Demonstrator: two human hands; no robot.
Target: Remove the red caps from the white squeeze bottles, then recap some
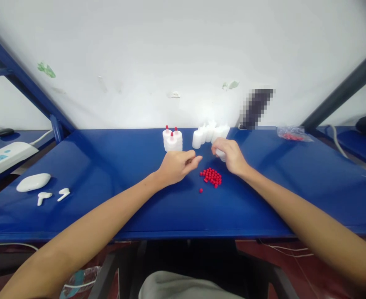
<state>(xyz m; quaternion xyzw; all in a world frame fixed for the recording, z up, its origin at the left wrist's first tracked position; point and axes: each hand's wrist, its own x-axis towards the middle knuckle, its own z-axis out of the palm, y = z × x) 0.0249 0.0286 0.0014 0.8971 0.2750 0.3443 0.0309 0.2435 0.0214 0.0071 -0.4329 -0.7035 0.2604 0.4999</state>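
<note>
My right hand (231,155) is wrapped around a small white plastic bottle (220,155), most of which is hidden by the fingers. To its left, my left hand (179,166) is closed with curled fingers and the thumb pointing right; whatever may be inside it cannot be made out. Between and below the hands lies a pile of small red caps (213,177), with one loose cap (201,190) nearer the front edge. Behind my left hand stand three white bottles (173,143) with red caps on. Several white bottles without caps (206,133) stand behind my right hand.
On the blue table (114,166), a white earbud case (33,182) and two earbuds (64,194) lie at the left. A power strip (7,155) is at the far left. A clear bag with red pieces (294,134) lies back right. A dark pixelated object (256,109) leans against the wall.
</note>
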